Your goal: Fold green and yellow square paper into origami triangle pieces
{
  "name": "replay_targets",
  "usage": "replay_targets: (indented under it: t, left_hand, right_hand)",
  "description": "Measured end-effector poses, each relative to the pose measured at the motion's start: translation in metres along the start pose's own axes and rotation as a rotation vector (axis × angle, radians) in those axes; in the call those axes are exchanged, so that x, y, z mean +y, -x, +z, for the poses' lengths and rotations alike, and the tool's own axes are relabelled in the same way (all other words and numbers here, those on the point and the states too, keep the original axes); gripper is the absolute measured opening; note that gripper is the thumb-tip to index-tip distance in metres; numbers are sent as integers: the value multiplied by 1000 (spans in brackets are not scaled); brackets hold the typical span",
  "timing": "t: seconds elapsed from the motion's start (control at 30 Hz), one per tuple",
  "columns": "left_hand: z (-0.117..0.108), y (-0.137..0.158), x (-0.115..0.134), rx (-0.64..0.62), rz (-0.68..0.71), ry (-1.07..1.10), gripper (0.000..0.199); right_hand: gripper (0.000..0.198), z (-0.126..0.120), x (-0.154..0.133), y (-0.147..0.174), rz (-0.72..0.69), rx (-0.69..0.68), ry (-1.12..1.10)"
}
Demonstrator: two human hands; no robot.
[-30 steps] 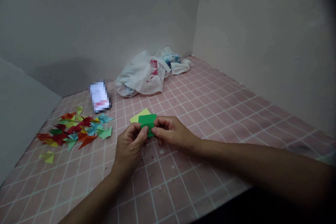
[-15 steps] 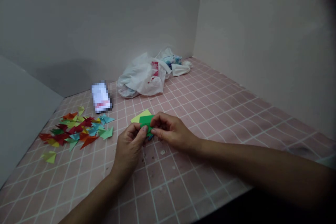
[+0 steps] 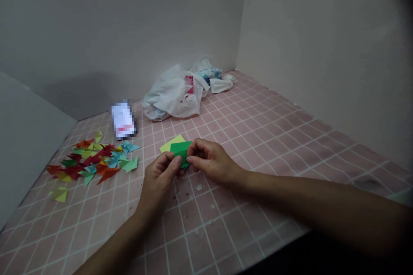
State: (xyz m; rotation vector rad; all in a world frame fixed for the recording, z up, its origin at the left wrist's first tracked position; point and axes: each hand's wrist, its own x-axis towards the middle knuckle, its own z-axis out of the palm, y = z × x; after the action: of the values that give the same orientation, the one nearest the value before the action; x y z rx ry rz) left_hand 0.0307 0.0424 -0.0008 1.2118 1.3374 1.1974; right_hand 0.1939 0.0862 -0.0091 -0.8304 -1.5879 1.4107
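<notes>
Between my two hands is a small green sheet of paper (image 3: 181,153), seemingly folded in part. My left hand (image 3: 161,172) pinches its left lower side with thumb and fingers. On the other side, my right hand (image 3: 211,160) grips the right edge between thumb and forefinger. Just behind the green paper, a yellow sheet of paper (image 3: 168,142) lies on the table, partly covered from view. To the left rests a pile of folded paper pieces (image 3: 97,159) in red, orange, yellow, blue and green.
A phone (image 3: 123,120) with a lit, blurred screen stands tilted near the back wall. White plastic bags (image 3: 174,94) and a blue-and-white packet (image 3: 209,72) lie at the back. A pink checked cloth (image 3: 258,137) covers the table. One yellow folded piece (image 3: 60,194) sits apart from the pile.
The green paper has turned slightly between my fingers, and a fold line across it shows more clearly. Both hands keep their hold, nearly in place. The view has shifted very slightly.
</notes>
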Motion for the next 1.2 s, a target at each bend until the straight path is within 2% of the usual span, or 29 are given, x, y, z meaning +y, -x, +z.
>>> replay_targets:
  t: [0.3, 0.37, 0.47, 0.67, 0.9, 1.2]
  left_hand:
    - [-1, -3, 4, -14, -7, -60, 23]
    - [-1, -3, 5, -34, -1, -90, 22]
    - [-3, -3, 5, -60, 28, -125, 23]
    - [-7, -3, 4, -93, 87, -188, 22]
    - [-5, -4, 6, -65, 96, -202, 18]
    - [-5, -5, 5, -59, 85, -213, 18]
  right_hand:
    - [4, -7, 2, -4, -98, 31, -2]
    - [9, -9, 1, -7, -111, 11, 10]
    - [8, -10, -2, -10, -31, -58, -39]
    - [7, -9, -4, -9, 63, -99, -93]
    - [5, -8, 3, -9, 71, -91, -60]
    - [11, -6, 2, -7, 114, -81, -97]
